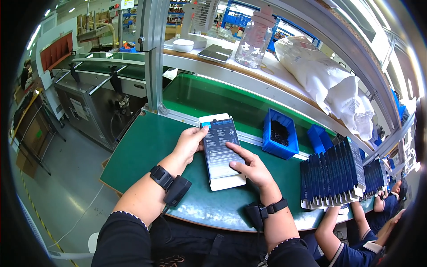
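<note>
A flat dark carton (221, 153) with white printing and white end flaps is tilted above the green worktable (138, 147). Its upper left edge is in the grip of my left hand (190, 141), the thumb lying on the face near the corner. My right hand (251, 167) is at the carton's right side, closed on it, with the index finger and thumb resting on the printed face. Its other fingers are mostly hidden. The flap at the lower end sticks out. Each wrist wears a black strap with a dark box-shaped device.
A blue bin (279, 135) holds small black parts, with a second blue bin (320, 139) beside it. Upright dark cartons (331, 173) line the table's right side. A green conveyor belt (200, 95) runs behind. On the shelf stand a clear bottle (254, 44) and a white bag (318, 66). Co-workers sit at right.
</note>
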### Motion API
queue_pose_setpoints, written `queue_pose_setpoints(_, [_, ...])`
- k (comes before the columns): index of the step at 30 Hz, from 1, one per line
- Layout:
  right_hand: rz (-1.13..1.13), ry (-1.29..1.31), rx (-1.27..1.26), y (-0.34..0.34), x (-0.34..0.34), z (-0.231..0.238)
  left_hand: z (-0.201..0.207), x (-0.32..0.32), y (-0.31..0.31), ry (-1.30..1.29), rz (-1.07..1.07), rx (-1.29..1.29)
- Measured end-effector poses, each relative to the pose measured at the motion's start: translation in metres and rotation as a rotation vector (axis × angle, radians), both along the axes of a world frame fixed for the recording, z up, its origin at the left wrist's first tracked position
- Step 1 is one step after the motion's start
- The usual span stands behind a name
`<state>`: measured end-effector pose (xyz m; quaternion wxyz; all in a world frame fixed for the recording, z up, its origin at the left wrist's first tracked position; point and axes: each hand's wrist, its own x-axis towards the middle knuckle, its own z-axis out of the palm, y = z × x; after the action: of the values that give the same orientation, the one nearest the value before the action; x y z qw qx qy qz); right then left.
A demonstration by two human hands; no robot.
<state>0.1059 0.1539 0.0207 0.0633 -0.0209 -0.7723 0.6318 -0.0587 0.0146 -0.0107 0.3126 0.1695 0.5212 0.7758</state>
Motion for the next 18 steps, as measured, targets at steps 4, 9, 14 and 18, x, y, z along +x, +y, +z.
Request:
queue_pose_setpoints(4, [-0.126, 0.123, -0.155, 0.002, -0.002, -0.004, 0.004, 0.009, 0.0, -0.012, -0.093, 0.006])
queue_pose_setpoints(9, [-0.313, 0.219, -0.243, 0.006, 0.0, -0.007, 0.001, 0.026, 0.01, -0.038, -0.281, -0.069])
queue_pose_setpoints(14, [-0.347, 0.171, -0.238, 0.005, 0.002, -0.005, 0.003, 0.027, 0.01, 0.052, -0.242, -0.041])
queue_pose_setpoints(18, [-0.354, 0.188, -0.309, 0.006, -0.001, -0.007, 0.003, 0.026, 0.009, 0.163, -0.202, 0.035])
